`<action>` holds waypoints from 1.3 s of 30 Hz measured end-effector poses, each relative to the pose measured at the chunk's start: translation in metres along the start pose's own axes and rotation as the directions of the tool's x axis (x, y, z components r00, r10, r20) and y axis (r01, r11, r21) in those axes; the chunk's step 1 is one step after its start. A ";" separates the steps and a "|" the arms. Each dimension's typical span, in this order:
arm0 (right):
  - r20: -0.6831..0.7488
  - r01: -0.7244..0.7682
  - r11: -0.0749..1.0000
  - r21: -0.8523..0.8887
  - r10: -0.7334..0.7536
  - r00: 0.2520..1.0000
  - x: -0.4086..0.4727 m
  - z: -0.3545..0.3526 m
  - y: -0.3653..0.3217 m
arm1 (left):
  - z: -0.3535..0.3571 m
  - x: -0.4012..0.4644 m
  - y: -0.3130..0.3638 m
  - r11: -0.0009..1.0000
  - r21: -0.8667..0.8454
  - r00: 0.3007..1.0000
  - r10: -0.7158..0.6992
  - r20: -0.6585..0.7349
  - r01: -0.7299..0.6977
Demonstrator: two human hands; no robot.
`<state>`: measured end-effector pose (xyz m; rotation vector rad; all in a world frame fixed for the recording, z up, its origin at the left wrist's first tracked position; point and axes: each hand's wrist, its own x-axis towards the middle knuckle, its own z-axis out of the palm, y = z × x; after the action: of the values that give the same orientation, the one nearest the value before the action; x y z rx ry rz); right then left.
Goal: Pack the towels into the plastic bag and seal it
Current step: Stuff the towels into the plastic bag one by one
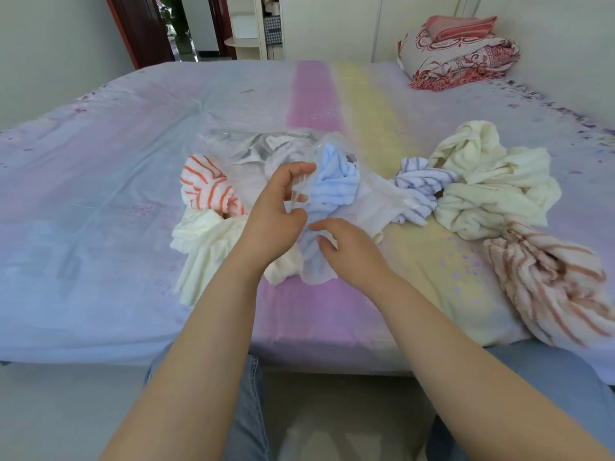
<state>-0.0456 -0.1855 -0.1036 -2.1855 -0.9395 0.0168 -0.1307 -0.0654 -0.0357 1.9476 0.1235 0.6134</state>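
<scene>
While the left hand (279, 207) pinches the rim of the clear, thin plastic bag (253, 154) between thumb and fingers, the right hand (346, 251) hovers just beside it with fingers loosely spread, holding nothing. Head view only: the bag lies on the pastel striped bed (100, 194), its mouth toward the person and its body running away across the mattress. A pale blue ribbed towel (332, 188) sits half in the mouth, long axis near to far, its tail trailing out toward the bed edge. A grey-and-white item shows deeper inside. Loose towels lie around: an orange-striped one (206, 188), a cream one (206, 247), a purple-striped one (419, 191), a larger cream heap (492, 181) and a pink-striped one (552, 281). Judgement: towels are light, soft and compressible, best bunched mid-length; the film is slippery and limp, so the rim needs holding open.
</scene>
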 end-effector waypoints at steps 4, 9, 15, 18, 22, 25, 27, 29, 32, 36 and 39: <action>-0.341 -0.082 0.993 0.080 0.104 0.934 -0.053 -0.033 0.034 | 0.021 -0.002 -0.003 1.000 -0.011 1.000 -0.017 -0.007 0.017; -0.632 -0.355 0.932 -0.068 0.235 0.738 -0.089 -0.066 0.079 | 0.059 -0.003 -0.003 1.000 -0.026 1.000 -0.006 -0.002 0.006; -0.582 -0.808 0.589 0.022 0.664 0.469 -0.100 -0.123 0.138 | 0.077 -0.003 -0.001 1.000 -0.003 1.000 0.002 -0.012 -0.002; -0.417 -0.858 0.513 0.025 0.785 0.458 -0.103 -0.124 0.151 | 0.074 -0.004 -0.003 1.000 -0.001 1.000 0.002 -0.025 -0.002; -0.383 -0.747 0.663 -0.054 0.677 0.629 -0.096 -0.121 0.141 | 0.063 -0.006 -0.001 0.999 -0.043 0.999 -0.008 -0.032 0.007; -0.246 -0.589 0.789 0.174 0.614 0.750 -0.092 -0.118 0.106 | 0.050 -0.005 0.000 0.997 -0.073 0.999 -0.014 -0.045 0.010; -0.086 -0.502 0.811 0.301 0.547 0.832 -0.086 -0.110 0.078 | 0.042 -0.004 0.001 0.997 -0.068 0.998 -0.029 -0.055 0.025; 0.106 -0.499 0.821 0.277 0.490 0.865 -0.070 -0.096 0.056 | 0.035 -0.004 0.003 0.998 -0.049 0.998 -0.028 -0.054 0.025; 0.209 -0.422 0.874 0.239 0.378 0.902 -0.040 -0.082 0.030 | 0.023 -0.004 0.006 1.000 0.002 0.999 -0.031 -0.011 0.031; -0.054 -0.213 0.971 0.109 0.219 0.974 -0.007 -0.046 -0.017 | 0.005 -0.001 0.014 0.992 0.124 0.998 -0.020 0.054 0.013; 0.249 -0.110 0.945 -0.307 0.192 0.949 0.006 0.001 -0.016 | -0.004 -0.002 0.015 0.991 0.137 0.998 -0.007 0.062 -0.002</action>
<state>-0.0512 -0.1738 -0.0930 -2.5743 -0.9703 0.2823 -0.1370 -0.0691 -0.0221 2.0969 0.1321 0.5540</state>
